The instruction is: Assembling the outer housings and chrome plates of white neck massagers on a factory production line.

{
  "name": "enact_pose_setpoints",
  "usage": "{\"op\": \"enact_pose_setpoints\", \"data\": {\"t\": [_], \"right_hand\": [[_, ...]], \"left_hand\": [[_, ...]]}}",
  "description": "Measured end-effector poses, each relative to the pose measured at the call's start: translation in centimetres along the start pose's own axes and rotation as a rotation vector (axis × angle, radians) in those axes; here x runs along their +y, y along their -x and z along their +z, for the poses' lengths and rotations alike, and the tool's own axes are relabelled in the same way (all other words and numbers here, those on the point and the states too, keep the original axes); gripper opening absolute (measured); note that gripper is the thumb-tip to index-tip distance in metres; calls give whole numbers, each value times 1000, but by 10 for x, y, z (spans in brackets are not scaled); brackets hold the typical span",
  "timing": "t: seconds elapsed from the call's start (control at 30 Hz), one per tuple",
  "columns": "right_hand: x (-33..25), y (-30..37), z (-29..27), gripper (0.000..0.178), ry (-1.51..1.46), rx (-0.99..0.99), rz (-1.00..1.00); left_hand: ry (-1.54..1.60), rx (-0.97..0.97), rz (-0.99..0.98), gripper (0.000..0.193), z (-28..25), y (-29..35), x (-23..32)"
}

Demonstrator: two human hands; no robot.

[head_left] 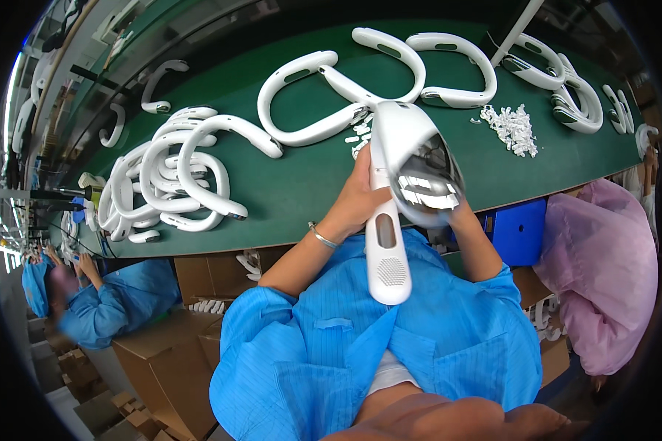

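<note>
White U-shaped neckband held up over the green bench

The left hand [362,197] wraps its fingers around one arm of the white neckband [401,184], which hangs down toward the blue smock. The right hand [454,213] sits mostly hidden behind the band's other, open end, touching it; its grip cannot be told. A heap of neckbands [173,180] lies far left, small white clips [516,128] to the right.

White U-shaped plastic neckband housing [401,191]: one arm pointing down toward the chest, showing an oval slot and perforated grille; its open inner end is facing upward, glinting
</note>
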State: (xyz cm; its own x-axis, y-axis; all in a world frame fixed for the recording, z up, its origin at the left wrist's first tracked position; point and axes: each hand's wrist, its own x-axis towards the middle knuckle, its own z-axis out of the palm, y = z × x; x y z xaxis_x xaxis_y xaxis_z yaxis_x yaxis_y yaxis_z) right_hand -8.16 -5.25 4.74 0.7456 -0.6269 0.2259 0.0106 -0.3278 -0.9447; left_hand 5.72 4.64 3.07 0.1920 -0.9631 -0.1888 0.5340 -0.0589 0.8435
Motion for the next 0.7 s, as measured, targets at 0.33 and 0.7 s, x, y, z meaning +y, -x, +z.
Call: {"op": "enact_pose_setpoints", "data": {"t": [0.33,0.7], "right_hand": [[28,5,-8,25,-217,5,224],[2,6,9,16,285,105,16]], "left_hand": [[-339,-46,136,60,8,-6,-6],[-354,18,104,52,-2,-8,-27]]}}
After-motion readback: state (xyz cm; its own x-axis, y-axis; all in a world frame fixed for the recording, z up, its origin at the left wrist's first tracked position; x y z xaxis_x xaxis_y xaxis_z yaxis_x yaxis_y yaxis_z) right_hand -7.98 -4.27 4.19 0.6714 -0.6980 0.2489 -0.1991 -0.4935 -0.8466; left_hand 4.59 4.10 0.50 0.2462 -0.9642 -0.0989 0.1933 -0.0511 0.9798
